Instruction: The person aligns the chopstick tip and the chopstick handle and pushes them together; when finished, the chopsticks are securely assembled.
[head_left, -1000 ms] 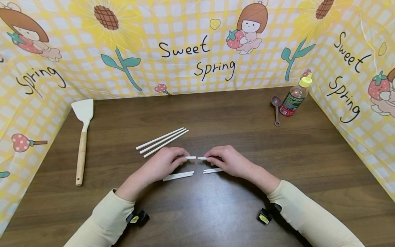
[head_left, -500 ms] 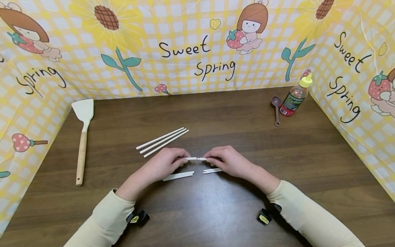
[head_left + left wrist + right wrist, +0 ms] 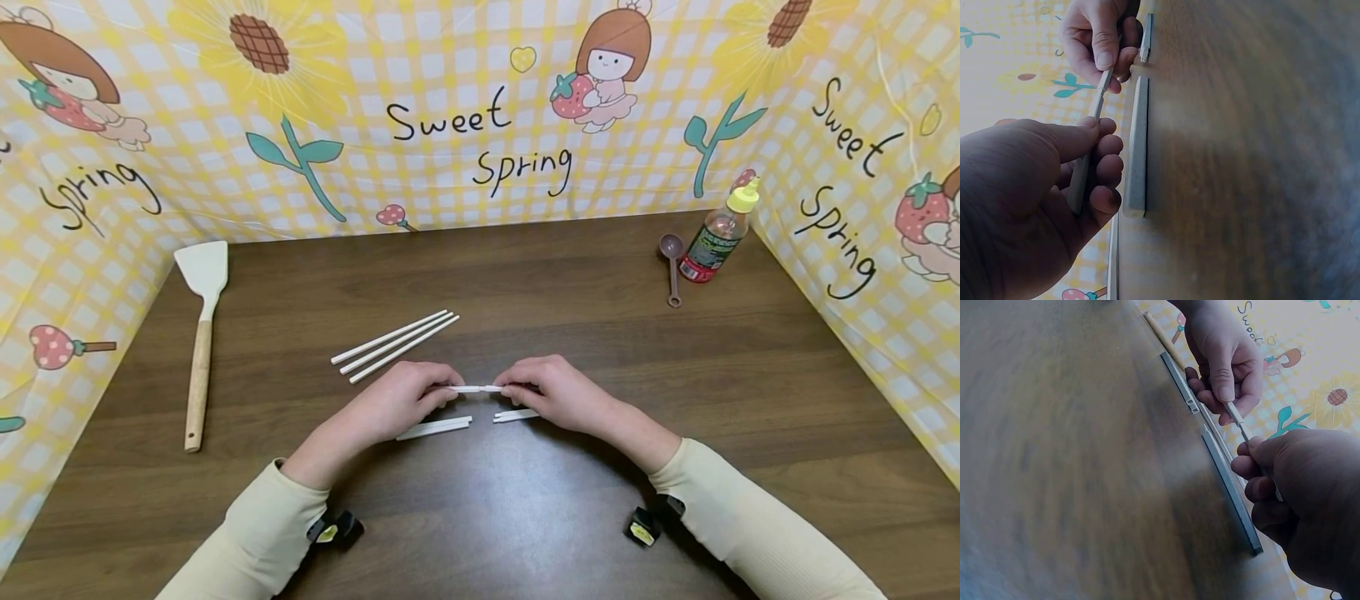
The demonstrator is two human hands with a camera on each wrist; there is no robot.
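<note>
Between thumb and fingers, my left hand (image 3: 411, 393) pinches a slim white stick piece (image 3: 468, 388). My right hand (image 3: 561, 388) pinches another white stick piece (image 3: 491, 388), mostly hidden by its fingers. The two pieces lie nearly in line, their ends meeting; a narrower step shows at the joint in the right wrist view. On the table nearer me lie loose white pieces (image 3: 433, 427) by my left hand and more loose pieces (image 3: 516, 415), partly covered, by my right. Beyond my left hand rest three longer white sticks (image 3: 393, 343), side by side and slanted.
A white spatula (image 3: 201, 350) with a wooden handle lies at the left. At the back right, a brown measuring spoon (image 3: 672, 268) lies beside an upright yellow-capped bottle (image 3: 716, 237). Patterned cloth (image 3: 442, 75) walls the wooden table (image 3: 525, 533) at the back and sides.
The small gap between the two held pieces has closed, and their ends now meet. Both hands have shifted very slightly toward me. The loose pieces and long sticks stay put.
</note>
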